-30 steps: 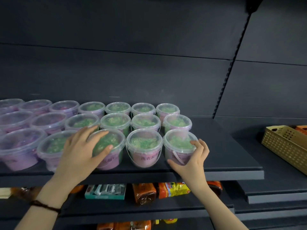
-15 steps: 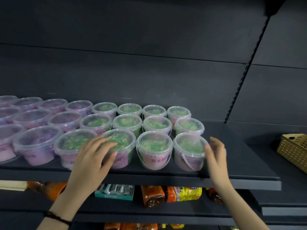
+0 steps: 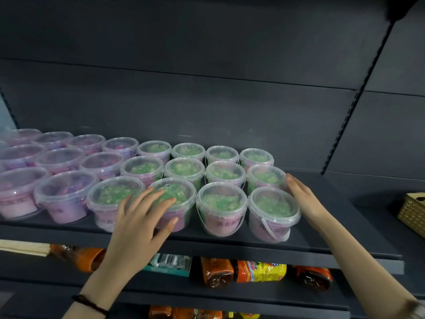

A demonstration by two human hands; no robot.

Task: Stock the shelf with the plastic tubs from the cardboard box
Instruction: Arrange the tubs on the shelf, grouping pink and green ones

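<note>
Several clear plastic tubs stand in three rows on the dark shelf [image 3: 326, 231]: green-filled ones on the right, purple-filled ones [image 3: 64, 199] on the left. My left hand [image 3: 142, 217] lies with straight fingers over the lid of a front-row green tub [image 3: 181, 194], thumb against its side. My right hand [image 3: 303, 199] is flat against the right side of the two rightmost tubs, the front one [image 3: 273, 210] and the middle-row one [image 3: 264, 178]. The cardboard box is out of view.
Bare shelf surface runs to the right of the tubs. A tan perforated basket [image 3: 411, 212] sits on the neighbouring shelf at far right. Below, orange and yellow packets [image 3: 259, 271] and a teal box [image 3: 170, 264] line a lower shelf.
My right hand slid from the front tub's near side to the right flank of the tubs and straightened. My left hand stayed on its tub. The view shifted left.
</note>
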